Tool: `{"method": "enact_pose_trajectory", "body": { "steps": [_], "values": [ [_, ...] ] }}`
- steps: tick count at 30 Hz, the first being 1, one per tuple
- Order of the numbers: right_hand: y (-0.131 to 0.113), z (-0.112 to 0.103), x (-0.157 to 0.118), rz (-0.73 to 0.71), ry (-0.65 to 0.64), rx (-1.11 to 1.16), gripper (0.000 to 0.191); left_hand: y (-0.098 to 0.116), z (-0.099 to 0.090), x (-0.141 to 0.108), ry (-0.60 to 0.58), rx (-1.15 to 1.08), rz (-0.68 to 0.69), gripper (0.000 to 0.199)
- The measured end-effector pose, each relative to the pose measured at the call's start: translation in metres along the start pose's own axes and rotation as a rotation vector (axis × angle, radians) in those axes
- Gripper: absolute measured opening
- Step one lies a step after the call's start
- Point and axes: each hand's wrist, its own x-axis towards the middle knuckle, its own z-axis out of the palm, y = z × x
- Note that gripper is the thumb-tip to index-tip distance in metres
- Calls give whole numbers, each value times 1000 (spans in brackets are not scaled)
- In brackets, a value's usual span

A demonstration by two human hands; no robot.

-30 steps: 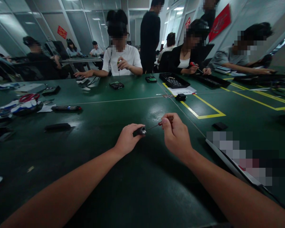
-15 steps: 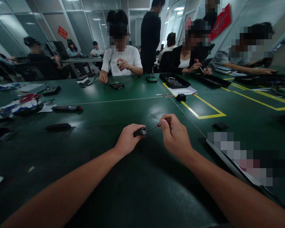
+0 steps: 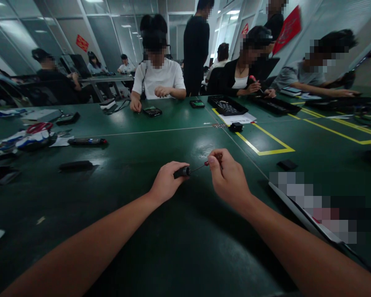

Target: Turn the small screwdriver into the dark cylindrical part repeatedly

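My left hand [image 3: 168, 180] is closed round a black cylindrical part [image 3: 181, 172], whose open end faces right. Most of that part is hidden by my fingers. In my right hand [image 3: 227, 175] is a screwdriver [image 3: 206, 163] with a dark red handle, pinched between thumb and fingers. Its thin shaft slants down to the left, and the tip is at the open end of the cylinder. Whether the tip touches anything inside is too small to tell. Both hands are over the green table [image 3: 160, 239].
A black pen-like tool [image 3: 87, 141] and a dark bar [image 3: 76, 166] lie left. On the right are a small black block [image 3: 287, 165] and a pale-edged flat object [image 3: 303, 212]. A black tray [image 3: 227, 105] stands farther back. Several people sit across the table.
My hands, the cylinder and the screwdriver stay almost where they were. Across the table, the person in white has lowered the hand that held a yellow-handled tool.
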Motion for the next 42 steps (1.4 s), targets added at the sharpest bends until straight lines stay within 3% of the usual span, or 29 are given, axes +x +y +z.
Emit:
{"method": "enact_pose_trajectory", "body": {
  "steps": [34, 42],
  "values": [
    [3, 0, 3, 52, 26, -22, 18, 4, -1, 1, 45, 20, -103, 31],
    [1, -4, 4, 34, 59, 0, 16, 23, -8, 10, -19, 23, -129, 36]
  ]
}}
